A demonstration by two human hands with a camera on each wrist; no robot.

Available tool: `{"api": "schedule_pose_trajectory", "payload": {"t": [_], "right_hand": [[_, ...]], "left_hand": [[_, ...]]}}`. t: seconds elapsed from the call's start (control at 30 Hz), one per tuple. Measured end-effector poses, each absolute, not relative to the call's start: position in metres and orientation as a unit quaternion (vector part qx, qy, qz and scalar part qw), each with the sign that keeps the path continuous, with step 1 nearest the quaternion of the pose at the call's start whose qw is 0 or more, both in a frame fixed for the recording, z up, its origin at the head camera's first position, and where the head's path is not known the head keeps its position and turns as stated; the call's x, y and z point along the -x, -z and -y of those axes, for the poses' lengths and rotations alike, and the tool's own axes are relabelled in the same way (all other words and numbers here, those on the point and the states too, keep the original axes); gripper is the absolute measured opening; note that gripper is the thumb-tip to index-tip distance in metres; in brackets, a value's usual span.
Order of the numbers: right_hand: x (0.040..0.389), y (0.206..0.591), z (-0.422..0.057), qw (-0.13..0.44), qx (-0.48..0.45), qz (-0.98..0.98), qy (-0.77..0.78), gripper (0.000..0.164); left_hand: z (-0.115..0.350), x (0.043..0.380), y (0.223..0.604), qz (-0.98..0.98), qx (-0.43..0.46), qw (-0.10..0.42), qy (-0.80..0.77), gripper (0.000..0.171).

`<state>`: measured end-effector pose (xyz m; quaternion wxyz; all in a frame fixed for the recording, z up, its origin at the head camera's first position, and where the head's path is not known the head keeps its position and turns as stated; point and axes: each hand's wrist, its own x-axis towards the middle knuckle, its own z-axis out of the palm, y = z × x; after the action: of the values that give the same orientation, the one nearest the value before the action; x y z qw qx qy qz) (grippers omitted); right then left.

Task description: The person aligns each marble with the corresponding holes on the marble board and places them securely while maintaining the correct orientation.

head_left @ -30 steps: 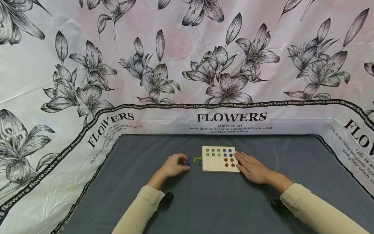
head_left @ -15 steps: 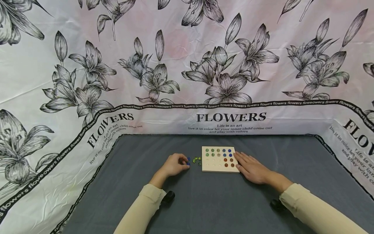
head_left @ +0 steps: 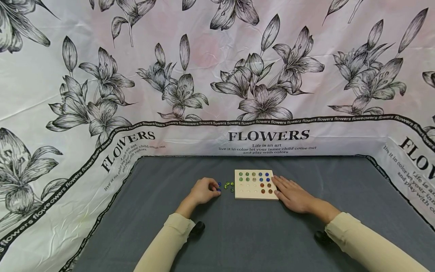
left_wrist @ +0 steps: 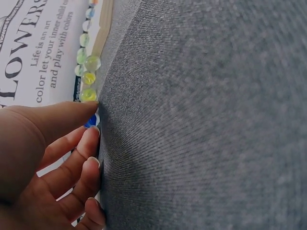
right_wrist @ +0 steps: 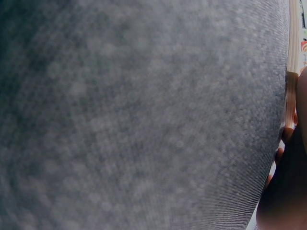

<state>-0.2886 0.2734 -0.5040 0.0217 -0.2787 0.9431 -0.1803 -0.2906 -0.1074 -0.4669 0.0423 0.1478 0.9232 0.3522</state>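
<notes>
On a grey cloth (head_left: pixel 255 234) lies a pale, rectangular wooden board (head_left: pixel 251 196). Its two far rows carry translucent green marbles (head_left: pixel 247 174) and blue ones (head_left: pixel 267 174); brownish-orange marbles (head_left: pixel 263 185) sit at near right. The right hand (head_left: pixel 293 195), fingers straight, rests at the board's right edge. Left of the board, the left hand (head_left: pixel 202 191) pinches a shiny deep-blue marble (head_left: pixel 219 190), near glassy yellow-green marbles (head_left: pixel 227 184).
</notes>
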Motion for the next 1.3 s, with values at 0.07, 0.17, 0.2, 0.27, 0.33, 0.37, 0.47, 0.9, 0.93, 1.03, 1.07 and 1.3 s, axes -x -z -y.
{"api": "schedule_pose_trajectory", "payload": {"t": [0.07, 0.17, 0.2, 0.27, 0.33, 0.37, 0.47, 0.9, 0.93, 1.03, 1.07, 1.3], "right_hand": [[0.2888, 0.5038, -0.2732, 0.022, 0.278, -0.943, 0.179, 0.061], [0.2889, 0.504, -0.2733, 0.013, 0.283, -0.943, 0.178, 0.06], [0.2887, 0.5041, -0.2732, 0.012, 0.282, -0.943, 0.178, 0.06], [0.2884, 0.5039, -0.2731, 0.012, 0.282, -0.942, 0.179, 0.06], [0.2884, 0.504, -0.2731, 0.015, 0.282, -0.942, 0.18, 0.06], [0.2886, 0.5042, -0.2731, 0.02, 0.279, -0.943, 0.18, 0.06], [0.2894, 0.5049, -0.2733, 0.024, 0.278, -0.944, 0.178, 0.06], [0.2897, 0.5043, -0.2743, 0.028, 0.278, -0.943, 0.182, 0.061], [0.2896, 0.5041, -0.274, 0.028, 0.278, -0.942, 0.183, 0.061], [0.2893, 0.5039, -0.2739, 0.027, 0.278, -0.942, 0.186, 0.061], [0.289, 0.5038, -0.2735, 0.025, 0.279, -0.942, 0.185, 0.061], [0.2862, 0.5022, -0.2737, 0.002, 0.292, -0.938, 0.188, 0.061]], "left_hand": [[0.1069, 0.2902, 0.4662, -0.923, -0.147, 0.043, -0.354, 0.01], [0.1068, 0.2896, 0.4656, -0.922, -0.146, 0.043, -0.355, 0.011], [0.107, 0.2895, 0.4658, -0.922, -0.147, 0.041, -0.355, 0.012], [0.1076, 0.2894, 0.4658, -0.921, -0.149, 0.038, -0.358, 0.012], [0.1085, 0.2891, 0.466, -0.918, -0.152, 0.034, -0.365, 0.013], [0.109, 0.289, 0.4662, -0.916, -0.154, 0.032, -0.368, 0.013], [0.1106, 0.2885, 0.4661, -0.913, -0.156, 0.024, -0.377, 0.013], [0.1128, 0.2878, 0.4663, -0.905, -0.164, -0.002, -0.392, 0.013], [0.1128, 0.2877, 0.4659, -0.905, -0.163, -0.002, -0.394, 0.013], [0.1128, 0.2867, 0.4642, -0.902, -0.166, 0.002, -0.4, 0.013], [0.1128, 0.2864, 0.4639, -0.9, -0.169, 0.002, -0.401, 0.014], [0.1113, 0.2856, 0.4625, -0.896, -0.175, 0.002, -0.409, 0.016]]}}
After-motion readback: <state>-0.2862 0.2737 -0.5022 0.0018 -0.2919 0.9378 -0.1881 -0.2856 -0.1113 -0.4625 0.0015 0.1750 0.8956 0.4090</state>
